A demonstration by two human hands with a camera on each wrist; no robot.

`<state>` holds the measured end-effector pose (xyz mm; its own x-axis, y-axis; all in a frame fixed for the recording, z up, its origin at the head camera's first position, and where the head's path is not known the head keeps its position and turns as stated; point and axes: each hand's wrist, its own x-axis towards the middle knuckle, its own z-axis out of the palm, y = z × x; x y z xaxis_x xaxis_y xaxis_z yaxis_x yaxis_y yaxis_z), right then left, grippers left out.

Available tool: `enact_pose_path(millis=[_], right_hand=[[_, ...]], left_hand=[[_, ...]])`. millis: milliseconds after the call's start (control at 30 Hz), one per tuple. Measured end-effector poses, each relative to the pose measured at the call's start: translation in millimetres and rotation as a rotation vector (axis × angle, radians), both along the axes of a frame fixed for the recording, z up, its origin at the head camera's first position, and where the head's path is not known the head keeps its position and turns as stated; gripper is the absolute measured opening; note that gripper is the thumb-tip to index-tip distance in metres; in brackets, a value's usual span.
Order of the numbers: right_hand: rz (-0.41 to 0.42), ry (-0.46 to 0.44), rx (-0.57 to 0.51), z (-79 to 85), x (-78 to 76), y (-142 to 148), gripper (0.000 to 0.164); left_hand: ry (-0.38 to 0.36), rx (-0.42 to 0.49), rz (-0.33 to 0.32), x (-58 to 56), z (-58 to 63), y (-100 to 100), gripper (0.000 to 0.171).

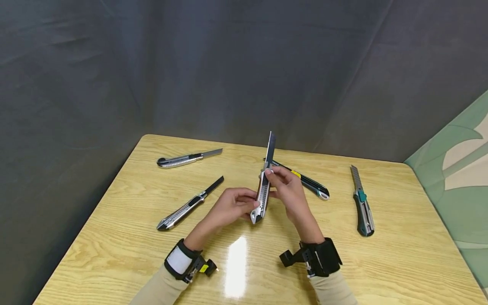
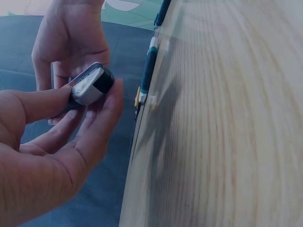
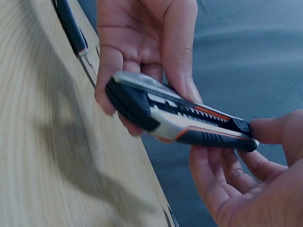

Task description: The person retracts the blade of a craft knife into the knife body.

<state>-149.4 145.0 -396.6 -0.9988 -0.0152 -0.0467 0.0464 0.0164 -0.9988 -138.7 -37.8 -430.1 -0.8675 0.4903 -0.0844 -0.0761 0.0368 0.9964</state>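
Note:
Both hands hold a silver and black snap-off utility knife (image 1: 263, 192) upright above the table, its long dark blade (image 1: 270, 146) extended and pointing up. The left hand (image 1: 230, 205) pinches the butt end of the handle between thumb and fingers. Higher up, the right hand (image 1: 291, 192) grips the handle near the blade, thumb by the slider. Orange trim and a toothed slot show along the handle (image 3: 203, 135) in the right wrist view. In the left wrist view the rounded butt (image 2: 92, 87) faces the camera.
On the wooden table (image 1: 126, 254) lie two silver utility knives at left, one farther back (image 1: 179, 161) and one nearer (image 1: 183, 214), blades extended. A black and teal cutter (image 1: 314, 186) lies behind the right hand. Another teal-slider knife (image 1: 364, 212) lies at right, blade out.

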Motion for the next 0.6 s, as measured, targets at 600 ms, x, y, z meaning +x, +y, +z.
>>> enact_pose_path(millis=[600], right_hand=[[-0.039, 0.047, 0.001, 1.0, 3.1, -7, 0.028]], left_hand=[[-0.003, -0.027, -0.001, 10.8, 30.1, -2, 0.03]])
